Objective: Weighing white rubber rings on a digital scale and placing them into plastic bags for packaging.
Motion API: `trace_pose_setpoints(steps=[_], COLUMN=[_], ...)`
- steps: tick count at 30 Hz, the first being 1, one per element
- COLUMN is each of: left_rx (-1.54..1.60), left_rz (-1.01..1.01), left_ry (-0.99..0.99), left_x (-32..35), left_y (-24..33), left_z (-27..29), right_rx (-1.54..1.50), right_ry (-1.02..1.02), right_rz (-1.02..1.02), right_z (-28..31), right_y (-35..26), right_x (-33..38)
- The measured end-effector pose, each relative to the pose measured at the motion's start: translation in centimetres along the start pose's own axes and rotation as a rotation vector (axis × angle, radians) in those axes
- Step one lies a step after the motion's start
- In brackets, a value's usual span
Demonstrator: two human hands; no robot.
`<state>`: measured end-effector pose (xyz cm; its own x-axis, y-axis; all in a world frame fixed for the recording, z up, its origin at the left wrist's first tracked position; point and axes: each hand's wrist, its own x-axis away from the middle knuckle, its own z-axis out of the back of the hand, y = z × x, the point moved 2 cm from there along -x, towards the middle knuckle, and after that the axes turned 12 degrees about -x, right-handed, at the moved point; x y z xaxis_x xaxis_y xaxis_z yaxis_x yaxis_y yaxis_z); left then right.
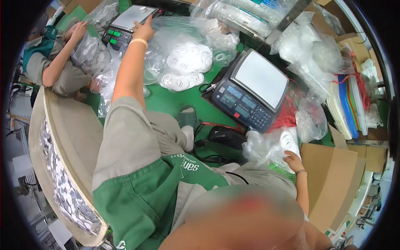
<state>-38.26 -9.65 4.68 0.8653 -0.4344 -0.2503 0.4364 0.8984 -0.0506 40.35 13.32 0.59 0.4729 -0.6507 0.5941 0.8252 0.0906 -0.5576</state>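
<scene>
My left hand (pixel 143 31) reaches far forward over the edge of a counting scale (pixel 132 17) with a pale plate. Its index finger is stretched out, the fingers are apart, and nothing shows in them. A small white piece (pixel 143 9) lies on that plate. Close to my lap on the right, my right hand (pixel 294 161) has its fingers curled against a clear plastic bag (pixel 262 144) with white rings (pixel 287 139) in it. Between the hands lie clear bags full of flat white rings (pixel 189 57) on the green surface.
A second counting scale (pixel 260 79) stands right of centre, with red string (pixel 287 112) beside it. Cardboard boxes (pixel 329 175) line the right. A beige bin (pixel 68 141) of white discs stands at left. Another person (pixel 58 62) handles a clear bag at upper left.
</scene>
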Motion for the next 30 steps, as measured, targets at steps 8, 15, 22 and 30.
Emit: trace_pose_setpoints(steps=[8,15,22,30], left_rx=[0.505,0.671,0.604,0.419], left_rz=[-0.479,-1.306,-1.524,-1.11], left_ry=[-0.031,-0.156,-0.286,-0.13], left_x=[0.6,18.6,29.6,28.5], left_y=[6.2,12.1,7.8,3.4], left_z=[8.7,27.3,33.8,29.7], right_rx=[0.303,-0.042,0.343,0.958], right_ry=[0.217,0.19,-0.548,0.001], right_rz=[0.345,1.079,1.206,0.99], right_z=[2.9,-2.9,-9.5,-5.8], right_y=[-10.8,-34.5,-35.6,-31.0], right_x=[1.0,6.3,9.5,14.8])
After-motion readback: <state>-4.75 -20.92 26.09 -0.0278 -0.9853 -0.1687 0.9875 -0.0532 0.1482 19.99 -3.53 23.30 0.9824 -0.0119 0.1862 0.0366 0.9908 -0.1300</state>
